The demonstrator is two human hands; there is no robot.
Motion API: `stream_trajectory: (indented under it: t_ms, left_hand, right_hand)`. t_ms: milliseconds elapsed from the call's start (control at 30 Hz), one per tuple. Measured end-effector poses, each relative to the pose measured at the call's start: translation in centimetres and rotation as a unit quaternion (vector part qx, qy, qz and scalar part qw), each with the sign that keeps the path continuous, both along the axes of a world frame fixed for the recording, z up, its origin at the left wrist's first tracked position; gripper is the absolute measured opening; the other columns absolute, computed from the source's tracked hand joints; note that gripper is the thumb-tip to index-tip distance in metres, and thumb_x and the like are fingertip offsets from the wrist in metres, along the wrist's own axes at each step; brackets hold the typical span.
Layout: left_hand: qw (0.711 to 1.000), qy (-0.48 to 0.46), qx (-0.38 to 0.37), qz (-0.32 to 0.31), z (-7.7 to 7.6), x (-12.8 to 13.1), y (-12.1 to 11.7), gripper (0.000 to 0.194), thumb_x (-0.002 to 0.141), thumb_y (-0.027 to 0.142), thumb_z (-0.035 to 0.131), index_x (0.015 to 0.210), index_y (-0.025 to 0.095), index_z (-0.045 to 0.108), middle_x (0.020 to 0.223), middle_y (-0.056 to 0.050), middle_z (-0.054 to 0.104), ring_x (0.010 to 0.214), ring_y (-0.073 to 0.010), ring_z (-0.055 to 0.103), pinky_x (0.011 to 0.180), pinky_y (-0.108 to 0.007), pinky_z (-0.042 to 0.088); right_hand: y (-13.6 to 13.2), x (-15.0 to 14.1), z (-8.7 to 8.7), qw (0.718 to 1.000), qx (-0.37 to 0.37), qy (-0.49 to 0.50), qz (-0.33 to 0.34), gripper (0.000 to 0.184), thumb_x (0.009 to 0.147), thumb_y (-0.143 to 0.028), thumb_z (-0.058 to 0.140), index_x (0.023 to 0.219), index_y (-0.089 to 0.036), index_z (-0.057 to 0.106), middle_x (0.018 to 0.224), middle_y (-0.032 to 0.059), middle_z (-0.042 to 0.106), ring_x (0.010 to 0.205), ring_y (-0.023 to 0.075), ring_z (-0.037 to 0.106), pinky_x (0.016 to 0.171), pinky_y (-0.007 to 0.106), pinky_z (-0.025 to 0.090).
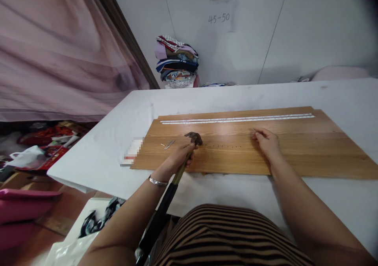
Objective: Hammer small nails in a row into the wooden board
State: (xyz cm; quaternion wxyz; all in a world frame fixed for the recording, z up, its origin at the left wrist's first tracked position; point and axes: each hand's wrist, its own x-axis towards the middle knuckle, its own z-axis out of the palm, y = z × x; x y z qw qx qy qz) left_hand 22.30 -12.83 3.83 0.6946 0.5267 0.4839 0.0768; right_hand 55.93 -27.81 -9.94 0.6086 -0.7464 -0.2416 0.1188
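Observation:
My left hand is wrapped around the handle of a claw hammer, close under its dark head, which is over the board. The black grip of the hammer slants down toward my body. Over the right half of the wooden board, my right hand has its thumb and fingertips pinched together; anything between them is too small to make out. A row of small dark dots, either nail heads or holes, runs along the board between my hands. Several loose nails lie left of the hammer head.
A folded white measuring strip stretches along the board's far side. The board rests on a white table. A blurred-out small packet touches its left end. Folded clothes are stacked behind the table against the wall.

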Motion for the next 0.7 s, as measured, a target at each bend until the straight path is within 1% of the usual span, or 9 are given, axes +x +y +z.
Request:
stream_trajectory:
  t_ms: [233,400,500,600,700]
  left_hand:
    - [1.0,-0.001,-0.001,0.011,-0.2,0.0,0.1,0.035,0.096,0.05,0.065,0.105,0.016,0.065,0.062,0.005,0.054,0.04,-0.0065,0.041,0.039,-0.018,0.031]
    - [1.0,-0.001,-0.002,0.007,-0.2,0.0,0.0,0.032,0.099,0.047,0.062,0.106,0.016,0.065,0.061,0.005,0.053,0.04,-0.0066,0.041,0.039,-0.018,0.03]
    - [1.0,0.0,0.0,0.006,-0.1,0.2,0.0,0.034,0.098,0.048,0.063,0.106,0.015,0.065,0.061,0.005,0.054,0.04,-0.0069,0.041,0.039,-0.019,0.031]
    - [1.0,-0.003,-0.001,0.012,0.0,0.2,0.1,0.036,0.096,0.051,0.066,0.105,0.016,0.064,0.06,0.005,0.054,0.04,-0.0071,0.042,0.039,-0.019,0.031]
    - [1.0,-0.013,0.002,0.018,0.2,0.2,0.4,0.036,0.096,0.051,0.066,0.102,0.016,0.065,0.059,0.005,0.053,0.039,-0.0071,0.041,0.038,-0.019,0.031]
  right_hand:
    - [0.1,-0.1,0.1,1.0,-0.003,0.011,-0.001,0.032,0.082,-0.041,0.067,0.102,-0.02,0.08,0.084,0.0061,0.08,0.078,0.0227,0.075,0.084,0.042,0.06]
    - [0.0,0.0,0.0,1.0,-0.005,-0.009,0.0,0.03,0.083,-0.042,0.067,0.101,-0.022,0.08,0.08,0.0052,0.079,0.077,0.0226,0.075,0.082,0.042,0.061]
    - [0.0,-0.1,0.1,1.0,-0.001,-0.013,0.004,0.031,0.084,-0.044,0.067,0.102,-0.022,0.08,0.079,0.0048,0.079,0.077,0.0226,0.075,0.081,0.041,0.061]
    - [0.2,-0.2,0.6,1.0,0.004,0.01,-0.001,0.032,0.08,-0.044,0.068,0.099,-0.021,0.08,0.08,0.0048,0.079,0.074,0.0219,0.074,0.079,0.04,0.061]
    - [0.4,-0.6,1.7,0.998,0.026,0.049,-0.014,0.032,0.074,-0.045,0.071,0.093,-0.021,0.079,0.081,0.005,0.079,0.069,0.02,0.071,0.071,0.037,0.059]
